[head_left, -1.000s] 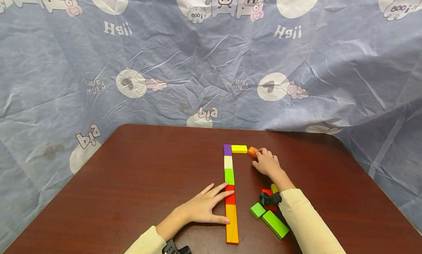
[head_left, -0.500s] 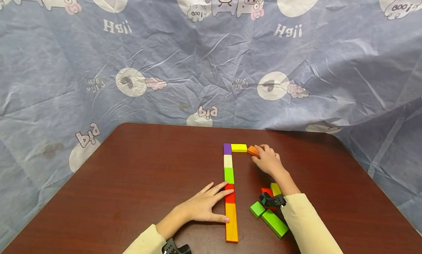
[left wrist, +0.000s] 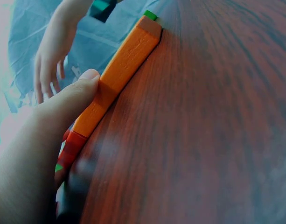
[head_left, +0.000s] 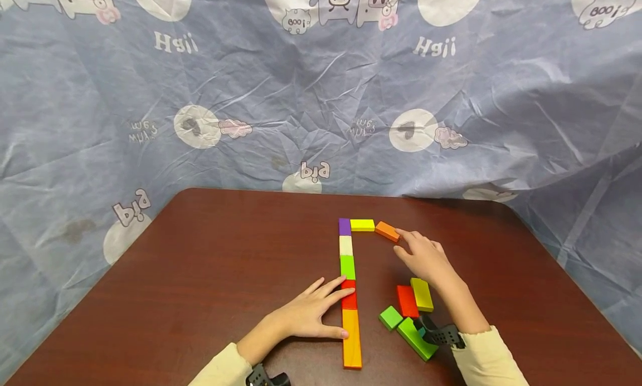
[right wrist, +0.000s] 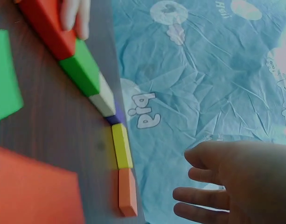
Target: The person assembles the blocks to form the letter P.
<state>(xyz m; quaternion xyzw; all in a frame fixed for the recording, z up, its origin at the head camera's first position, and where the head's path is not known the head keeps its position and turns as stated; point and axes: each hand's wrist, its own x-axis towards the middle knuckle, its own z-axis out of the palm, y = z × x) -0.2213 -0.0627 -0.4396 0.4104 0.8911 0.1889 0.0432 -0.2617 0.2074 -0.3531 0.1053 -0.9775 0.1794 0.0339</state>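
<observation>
My left hand [head_left: 313, 313] spreads its straight fingers along a row of wooden blocks. Its thumb touches the long orange block [head_left: 353, 350], and its fingertips lie on the red block [head_left: 349, 302]. Beyond these, the row runs through a green block [head_left: 348, 267], a white block [head_left: 345, 245] and a purple block [head_left: 344, 226]. From the purple one, a yellow block [head_left: 362, 225] extends rightward, followed by a small orange block [head_left: 387, 231] set at a slant. My right hand [head_left: 426, 258] hovers by that orange block's right end, fingers loose, holding nothing; the right wrist view shows them apart.
Loose blocks lie right of the row: a red block [head_left: 407, 301], an olive-yellow block [head_left: 422, 294], a small green block [head_left: 390, 318] and a longer green block [head_left: 413, 336] partly behind the right wrist strap. A patterned cloth [head_left: 311, 96] hangs behind the brown table [head_left: 225, 263].
My right hand has let go of the small orange block and drawn back toward the right and nearer. That block stays slanted beside the yellow one. The left hand has not moved.
</observation>
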